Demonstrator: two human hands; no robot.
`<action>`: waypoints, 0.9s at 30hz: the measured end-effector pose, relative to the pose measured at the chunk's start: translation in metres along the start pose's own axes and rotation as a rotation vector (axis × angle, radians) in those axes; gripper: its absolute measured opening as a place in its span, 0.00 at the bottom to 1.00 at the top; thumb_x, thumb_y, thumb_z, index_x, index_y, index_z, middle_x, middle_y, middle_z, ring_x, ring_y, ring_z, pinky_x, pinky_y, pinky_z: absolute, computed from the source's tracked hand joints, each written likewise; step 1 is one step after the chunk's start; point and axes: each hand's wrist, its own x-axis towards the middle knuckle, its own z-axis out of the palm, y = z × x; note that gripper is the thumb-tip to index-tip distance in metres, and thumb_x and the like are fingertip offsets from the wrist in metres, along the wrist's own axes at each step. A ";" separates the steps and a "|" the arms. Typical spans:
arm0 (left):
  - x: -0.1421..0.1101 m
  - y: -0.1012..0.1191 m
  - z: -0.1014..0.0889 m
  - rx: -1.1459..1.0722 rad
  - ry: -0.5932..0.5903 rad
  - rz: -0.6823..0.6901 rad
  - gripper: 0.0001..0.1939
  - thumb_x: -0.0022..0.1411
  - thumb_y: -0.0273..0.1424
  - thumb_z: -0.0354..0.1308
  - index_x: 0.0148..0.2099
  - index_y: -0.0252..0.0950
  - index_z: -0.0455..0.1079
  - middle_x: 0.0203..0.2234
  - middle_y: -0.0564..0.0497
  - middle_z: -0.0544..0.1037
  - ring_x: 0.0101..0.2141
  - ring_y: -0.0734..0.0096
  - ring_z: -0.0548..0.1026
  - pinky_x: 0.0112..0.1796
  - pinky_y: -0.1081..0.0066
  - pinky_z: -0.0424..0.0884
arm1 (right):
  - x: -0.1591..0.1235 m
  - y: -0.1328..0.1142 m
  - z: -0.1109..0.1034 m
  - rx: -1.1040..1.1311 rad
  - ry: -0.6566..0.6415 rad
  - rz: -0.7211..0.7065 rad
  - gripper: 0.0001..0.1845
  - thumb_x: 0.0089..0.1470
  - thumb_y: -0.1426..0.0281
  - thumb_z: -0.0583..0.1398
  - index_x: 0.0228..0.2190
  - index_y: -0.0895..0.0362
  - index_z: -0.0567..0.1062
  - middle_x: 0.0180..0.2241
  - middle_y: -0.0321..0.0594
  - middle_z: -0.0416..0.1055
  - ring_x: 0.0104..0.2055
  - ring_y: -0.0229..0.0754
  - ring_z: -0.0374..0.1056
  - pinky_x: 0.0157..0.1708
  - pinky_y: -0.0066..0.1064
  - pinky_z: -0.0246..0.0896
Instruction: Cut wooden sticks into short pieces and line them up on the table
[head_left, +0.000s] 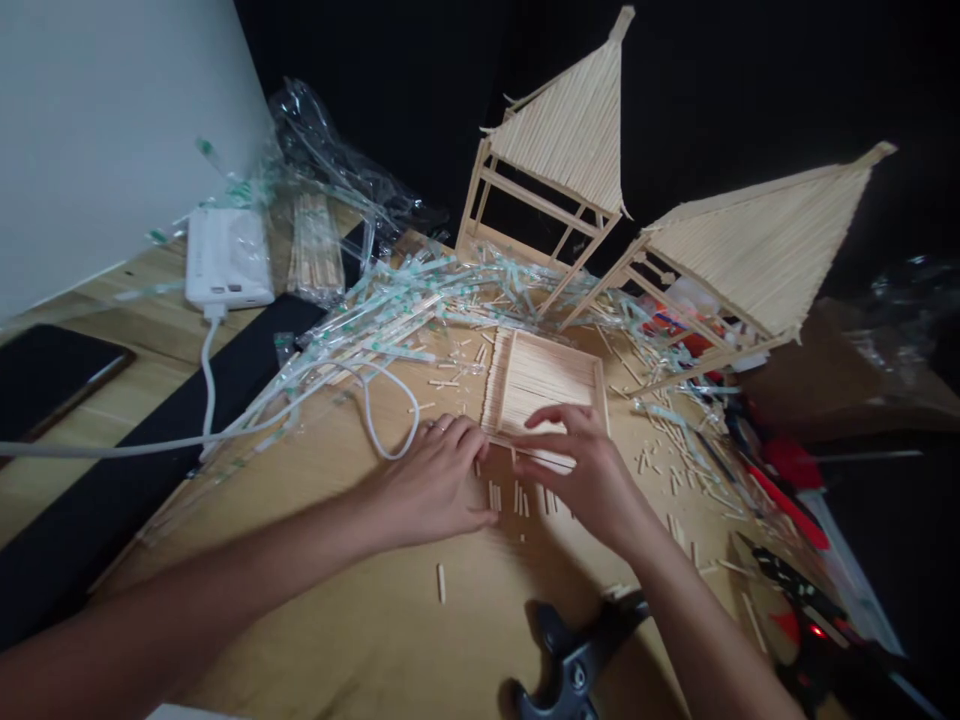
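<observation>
A square panel of pale thin wooden sticks (551, 375) lies on the table with raised strips along its edges. My left hand (444, 478) rests at its near left corner, fingers bent with their tips touching the edge and the thumb stretched apart. Over the near edge, my right hand (581, 470) has thumb and fingers apart. A thin strip along that edge runs between the hands; whether the fingers press it I cannot tell. Just in front lie short cut stick pieces (520, 498), partly under my right hand. One loose piece (441, 583) lies nearer.
Two stick-built model houses (562, 130) (757, 250) with pitched roofs stand behind. Plastic wrappers (397, 290) and stick scraps surround the panel. A white power bank (229, 258) with a cable is at left, beside a phone (56, 380). A black tool (574, 665) lies in front, more tools at right.
</observation>
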 end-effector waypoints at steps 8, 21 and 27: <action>-0.002 0.002 0.010 -0.078 -0.015 0.011 0.21 0.46 0.37 0.66 0.37 0.40 0.58 0.40 0.51 0.68 0.44 0.59 0.64 0.42 0.63 0.59 | -0.043 0.005 0.022 0.076 -0.012 0.078 0.10 0.45 0.70 0.67 0.33 0.46 0.79 0.38 0.38 0.71 0.43 0.46 0.61 0.43 0.41 0.60; -0.005 -0.002 0.016 -0.068 -0.006 0.022 0.18 0.51 0.41 0.64 0.42 0.41 0.65 0.43 0.49 0.67 0.47 0.59 0.63 0.46 0.60 0.59 | -0.043 0.003 0.029 0.123 -0.007 0.093 0.11 0.43 0.67 0.67 0.33 0.46 0.79 0.37 0.38 0.71 0.43 0.46 0.60 0.42 0.41 0.60; -0.005 -0.001 0.016 -0.072 0.002 0.018 0.16 0.51 0.40 0.64 0.41 0.41 0.66 0.43 0.50 0.67 0.47 0.59 0.64 0.46 0.60 0.60 | -0.042 0.005 0.032 0.122 -0.022 0.090 0.10 0.44 0.66 0.67 0.33 0.46 0.79 0.37 0.38 0.71 0.43 0.46 0.60 0.42 0.42 0.60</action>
